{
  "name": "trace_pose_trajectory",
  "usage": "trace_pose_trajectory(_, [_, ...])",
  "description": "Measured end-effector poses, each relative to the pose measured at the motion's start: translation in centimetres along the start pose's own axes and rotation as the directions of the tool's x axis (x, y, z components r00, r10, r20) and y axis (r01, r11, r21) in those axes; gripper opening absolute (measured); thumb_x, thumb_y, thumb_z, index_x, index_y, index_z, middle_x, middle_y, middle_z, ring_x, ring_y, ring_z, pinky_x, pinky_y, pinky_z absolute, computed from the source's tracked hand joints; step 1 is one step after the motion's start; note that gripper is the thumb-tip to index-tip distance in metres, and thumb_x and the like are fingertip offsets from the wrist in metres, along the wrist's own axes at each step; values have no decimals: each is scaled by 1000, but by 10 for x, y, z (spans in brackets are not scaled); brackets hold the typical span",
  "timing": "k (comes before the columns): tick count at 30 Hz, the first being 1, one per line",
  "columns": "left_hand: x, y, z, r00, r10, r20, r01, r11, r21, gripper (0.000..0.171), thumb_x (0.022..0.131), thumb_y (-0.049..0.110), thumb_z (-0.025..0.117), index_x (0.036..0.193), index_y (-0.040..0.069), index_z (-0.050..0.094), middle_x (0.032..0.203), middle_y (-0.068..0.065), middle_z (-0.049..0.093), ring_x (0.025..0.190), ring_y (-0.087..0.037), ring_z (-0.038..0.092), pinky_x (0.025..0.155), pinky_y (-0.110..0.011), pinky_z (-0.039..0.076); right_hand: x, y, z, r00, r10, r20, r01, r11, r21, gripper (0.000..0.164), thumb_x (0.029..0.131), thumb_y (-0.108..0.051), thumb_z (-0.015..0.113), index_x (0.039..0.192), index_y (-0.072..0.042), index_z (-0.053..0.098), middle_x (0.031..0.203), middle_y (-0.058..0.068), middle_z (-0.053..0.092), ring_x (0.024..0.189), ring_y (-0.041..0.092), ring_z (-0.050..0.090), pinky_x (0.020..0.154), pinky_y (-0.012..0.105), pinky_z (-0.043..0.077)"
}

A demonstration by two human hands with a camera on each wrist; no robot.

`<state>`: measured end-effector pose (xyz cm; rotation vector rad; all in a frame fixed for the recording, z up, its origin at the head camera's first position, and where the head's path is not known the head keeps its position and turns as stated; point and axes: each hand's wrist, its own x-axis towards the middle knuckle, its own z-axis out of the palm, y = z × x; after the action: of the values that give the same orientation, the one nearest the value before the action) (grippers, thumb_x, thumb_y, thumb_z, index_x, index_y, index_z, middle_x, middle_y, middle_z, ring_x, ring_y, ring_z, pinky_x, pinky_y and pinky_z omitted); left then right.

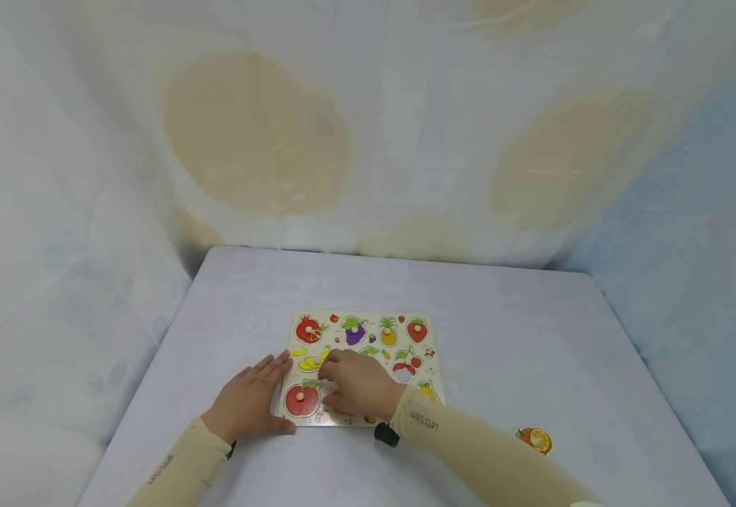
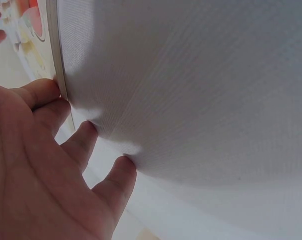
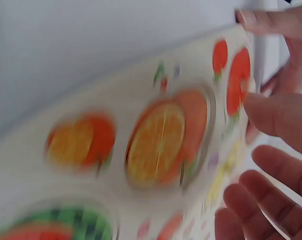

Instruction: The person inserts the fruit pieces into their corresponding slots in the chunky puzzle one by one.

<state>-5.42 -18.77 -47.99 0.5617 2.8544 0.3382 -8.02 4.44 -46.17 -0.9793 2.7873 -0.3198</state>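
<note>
A wooden fruit puzzle board lies on the table, with knobbed pieces such as a pomegranate, grapes and a strawberry. My left hand rests at its left edge, fingers spread, fingertips touching the edge and the cloth in the left wrist view. Over the board's middle is my right hand, covering part of it. Its thumb and fingers stand apart with nothing between them in the right wrist view. That blurred view shows a printed orange inside an outline on the board. An orange piece lies on the table.
White cloth covers the table. Pale curtains with tan circles hang behind it and along both sides. The right forearm passes between the board and the loose orange piece.
</note>
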Motion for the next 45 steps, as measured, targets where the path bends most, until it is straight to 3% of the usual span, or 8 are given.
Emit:
trace_pose_trajectory(6, [0, -1, 0, 1000, -5, -5, 5, 1000, -6, 113, 61, 57, 89, 150, 5, 44, 157, -8, 38, 142, -35, 34, 109, -60, 34, -21, 33, -23, 997, 77, 17, -77, 997, 25, 36, 84, -42, 80, 113, -23, 73, 117, -7, 63, 101, 11, 61, 81, 27, 55])
trace_pose_trajectory(12, [1, -5, 6, 1000, -3, -13, 3, 1000, 3, 114, 60, 59, 89, 150, 6, 44, 157, -7, 38, 142, -34, 35, 109, -59, 35, -59, 78, -39, 986, 163, -40, -160, 986, 53, 33, 84, -39, 80, 110, -20, 73, 116, -5, 64, 90, 9, 61, 78, 29, 55])
trace_pose_trajectory(20, [-2, -5, 4, 1000, -7, -19, 7, 1000, 2, 114, 60, 59, 89, 150, 5, 44, 157, -8, 37, 142, -34, 34, 109, -59, 35, -112, 121, -56, 935, 348, -71, -344, 937, 62, 32, 81, -34, 84, 107, -20, 71, 113, -7, 63, 95, 16, 63, 77, 33, 55])
trace_pose_trajectory(29, [-3, -3, 1, 1000, -8, 0, 8, 1000, -16, 113, 61, 59, 89, 150, 5, 43, 158, -7, 37, 143, -34, 33, 110, -59, 33, -186, 168, -54, 887, 458, -54, -452, 887, 95, 40, 80, -35, 84, 112, -16, 70, 118, 2, 63, 100, 25, 65, 73, 44, 57])
trace_pose_trajectory(34, [-2, -3, 3, 1000, -3, -5, 3, 1000, -3, 113, 61, 59, 89, 150, 5, 44, 158, -7, 36, 143, -34, 34, 110, -59, 34, -223, 184, -50, 853, 522, 9, -518, 845, 132, 46, 79, -43, 83, 114, -17, 69, 119, 5, 63, 100, 26, 65, 74, 48, 56])
trace_pose_trajectory(41, [-2, -4, 5, 1000, -8, -2, 8, 1000, 6, 114, 60, 60, 88, 150, 6, 43, 158, -7, 36, 143, -34, 33, 110, -59, 33, -247, 188, -49, 761, 625, 172, -646, 755, 113, 64, 62, -55, 89, 109, -18, 68, 113, 2, 62, 96, 24, 62, 73, 50, 56])
trace_pose_trajectory(43, [-2, -3, 4, 1000, -7, -2, 7, 1000, 9, 114, 60, 60, 88, 150, 6, 43, 158, -7, 36, 143, -34, 33, 110, -59, 33, -252, 186, -44, 757, 625, 189, -648, 756, 94, 61, 60, -54, 91, 105, -20, 67, 109, -1, 61, 91, 20, 61, 69, 46, 56])
trace_pose_trajectory(45, [-2, -3, 3, 1000, -7, -5, 7, 1000, 8, 114, 61, 60, 88, 150, 5, 43, 158, -7, 36, 143, -34, 33, 110, -59, 34, -255, 184, -39, 767, 614, 185, -634, 770, 73, 58, 59, -51, 92, 102, -21, 67, 106, -3, 59, 86, 17, 58, 66, 42, 54])
